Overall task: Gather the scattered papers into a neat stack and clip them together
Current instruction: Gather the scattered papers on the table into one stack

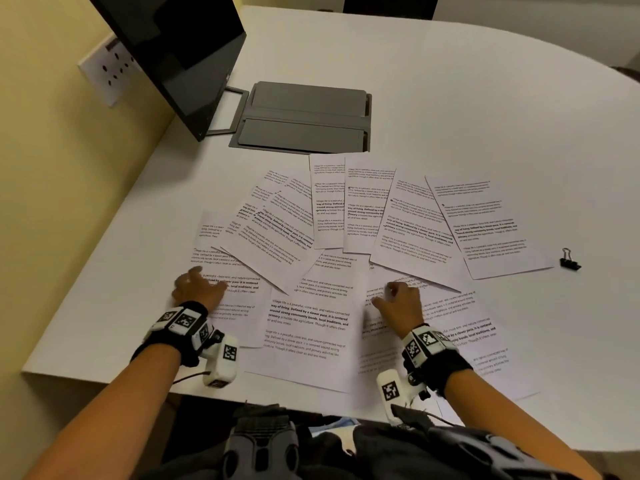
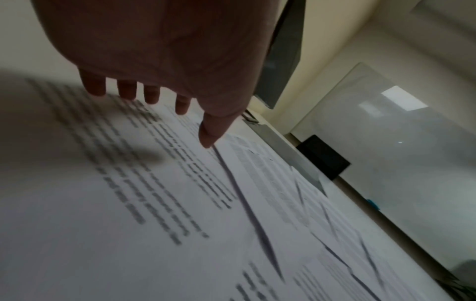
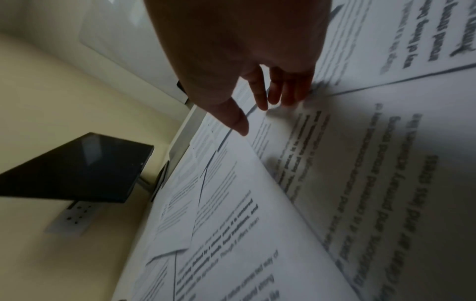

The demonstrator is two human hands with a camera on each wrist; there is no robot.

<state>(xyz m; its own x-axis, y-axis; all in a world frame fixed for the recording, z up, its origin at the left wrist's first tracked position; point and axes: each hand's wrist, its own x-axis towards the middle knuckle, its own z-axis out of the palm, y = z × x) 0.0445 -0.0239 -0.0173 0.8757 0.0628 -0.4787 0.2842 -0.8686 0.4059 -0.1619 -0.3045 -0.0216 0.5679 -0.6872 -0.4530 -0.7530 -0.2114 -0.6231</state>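
Several printed white papers (image 1: 311, 237) lie fanned and overlapping across the white table (image 1: 450, 98). My left hand (image 1: 197, 285) rests on the leftmost sheet (image 2: 115, 193), its fingers (image 2: 152, 95) reaching down to touch the page. My right hand (image 1: 398, 299) sits on a sheet (image 3: 360, 163) near the front right, fingertips (image 3: 288, 97) pressing the paper. Neither hand grips anything. A black binder clip (image 1: 569, 260) lies on the bare table to the right of the papers, far from both hands.
A dark monitor (image 1: 173, 57) stands at the back left, with a grey floor-box cover (image 1: 301, 116) set in the table behind the papers. A wall socket (image 1: 107, 69) is on the yellow wall. The table's front edge runs just under my wrists.
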